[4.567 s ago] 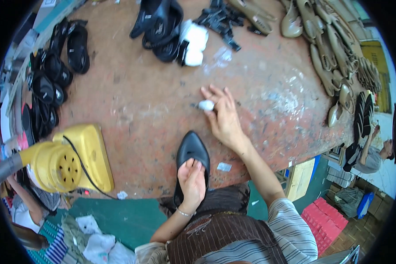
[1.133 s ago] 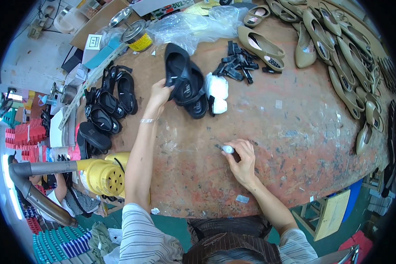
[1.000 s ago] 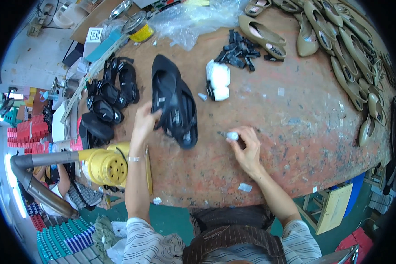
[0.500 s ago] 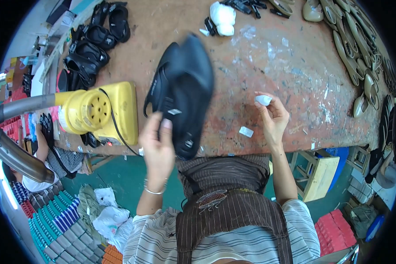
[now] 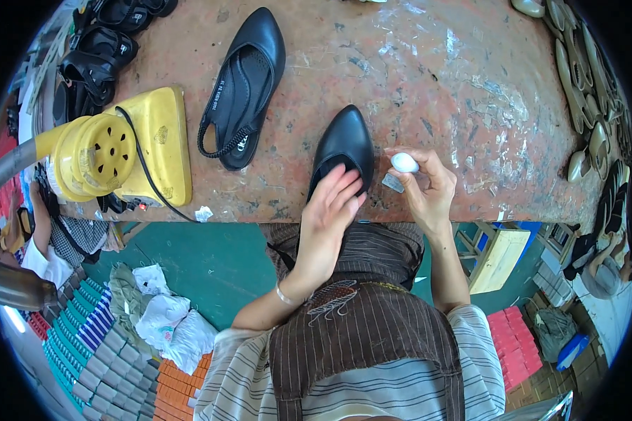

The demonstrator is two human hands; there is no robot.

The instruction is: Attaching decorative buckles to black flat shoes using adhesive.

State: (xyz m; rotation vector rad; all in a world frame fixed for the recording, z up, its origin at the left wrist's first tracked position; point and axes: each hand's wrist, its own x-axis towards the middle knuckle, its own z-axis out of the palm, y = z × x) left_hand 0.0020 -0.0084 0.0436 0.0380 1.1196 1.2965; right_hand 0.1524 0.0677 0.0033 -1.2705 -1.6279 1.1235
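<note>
Close to the table's near edge lies a black pointed slingback shoe (image 5: 344,140), toe pointing away from me. My left hand (image 5: 328,214) is over its foot opening, fingers stretched out and covering the heel part; I cannot tell if they touch it. Pinched between the thumb and fingers of my right hand (image 5: 428,193), just right of the shoe, is a small white rounded wad (image 5: 404,163). A second black slingback shoe (image 5: 260,52), with a gathered heel strap, lies farther left, apart from both hands.
On the left stands a yellow machine (image 5: 154,151) with a cord and a grey hose. Black sandals (image 5: 95,67) sit behind it, and several beige flat shoes (image 5: 569,84) line the right side. A small clear piece (image 5: 393,183) lies beside my right hand on the worn table (image 5: 435,105).
My left hand has let go of the black shoe, now down at the near edge, and moved right over it. My right hand still pinches the white wad. The view has shifted.
</note>
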